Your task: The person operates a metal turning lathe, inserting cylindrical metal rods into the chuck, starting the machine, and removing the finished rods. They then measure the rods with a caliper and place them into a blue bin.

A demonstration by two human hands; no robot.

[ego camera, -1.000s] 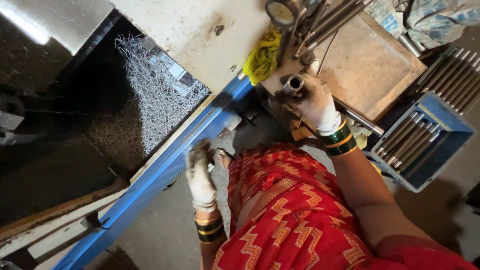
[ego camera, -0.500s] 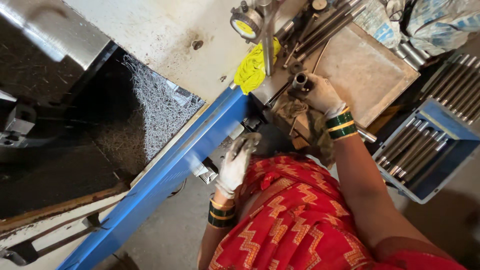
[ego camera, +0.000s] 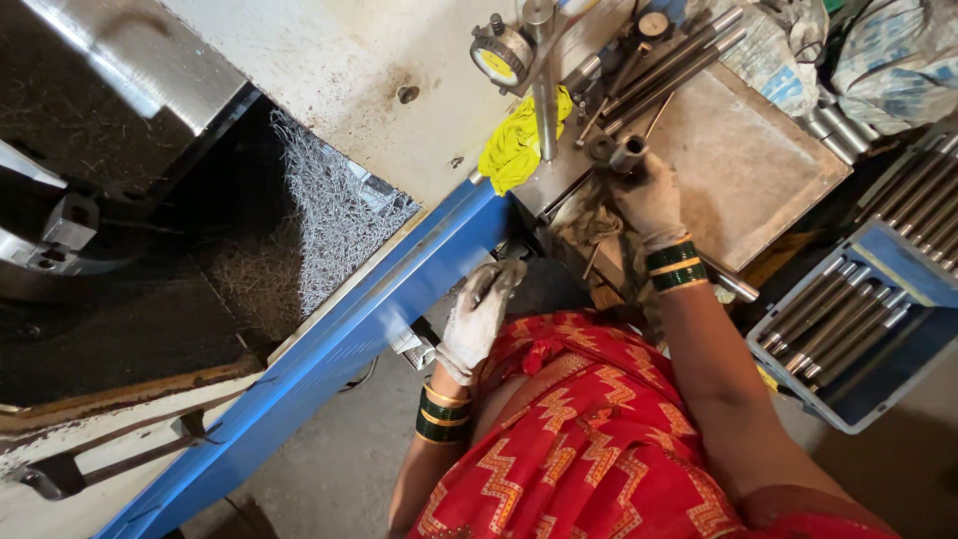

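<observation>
Workshop floor of bare grey concrete shows under a big machine whose dark bed at the left holds a heap of silvery metal swarf [ego camera: 334, 215]. A blue rail [ego camera: 329, 364] runs along the machine's front edge from the lower left up toward the middle. At the rail's upper end the gloved left hand [ego camera: 479, 311] rests with its fingers bent and close together; whether it grips anything there cannot be told. Above it a yellow cloth [ego camera: 514, 145] hangs over the corner of the pale machine top, beside a dial gauge [ego camera: 499, 55] on an upright post. The gloved right hand [ego camera: 654, 200] is wrapped round a short metal tube [ego camera: 627, 152], held open end up at the near edge of a steel plate [ego camera: 758, 170], just below the gauge post. This looks like the tube being brought to the gauge for checking; seating it would call for a steady, square hold. At the right, a blue crate [ego camera: 898, 384] holds long steel rods [ego camera: 833, 319].
</observation>
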